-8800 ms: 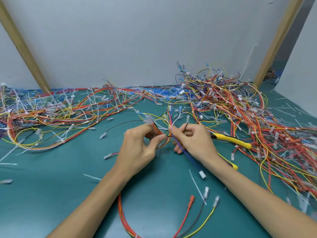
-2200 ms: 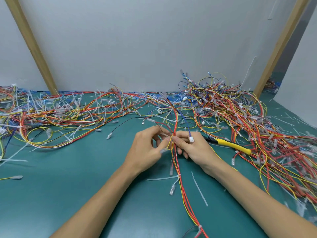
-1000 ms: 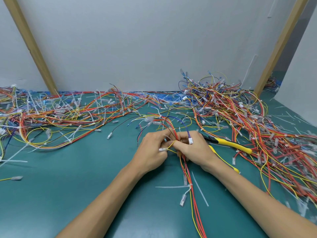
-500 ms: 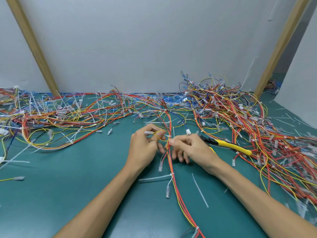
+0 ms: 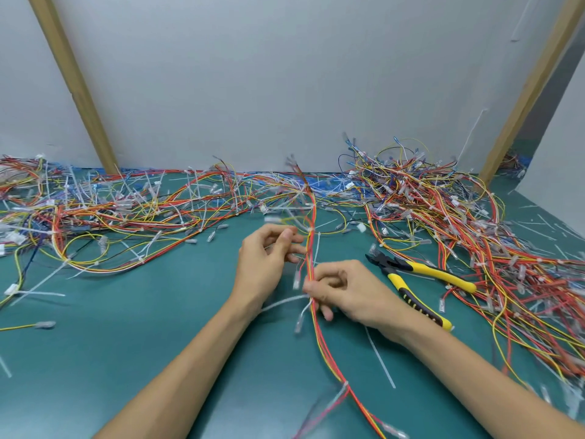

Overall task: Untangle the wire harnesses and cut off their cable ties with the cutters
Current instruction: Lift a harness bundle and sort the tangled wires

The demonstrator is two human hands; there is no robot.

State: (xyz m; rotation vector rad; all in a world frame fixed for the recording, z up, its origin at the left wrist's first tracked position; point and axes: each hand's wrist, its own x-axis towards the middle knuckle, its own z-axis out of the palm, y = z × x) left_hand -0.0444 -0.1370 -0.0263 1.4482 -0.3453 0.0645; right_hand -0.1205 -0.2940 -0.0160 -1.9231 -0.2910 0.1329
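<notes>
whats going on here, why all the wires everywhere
A person is working on one red, orange and yellow wire harness pulled out lengthwise on the green table. The right hand pinches the bundle. The left hand is at it farther up, but blur hides whether it grips. A white cable tie on the harness is not yet cut, and the cutters lie unused beside the right hand. Tangled piles lie behind.

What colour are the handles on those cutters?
Yellow, with black grip patches; the cutters show clearest in the head view.
</notes>
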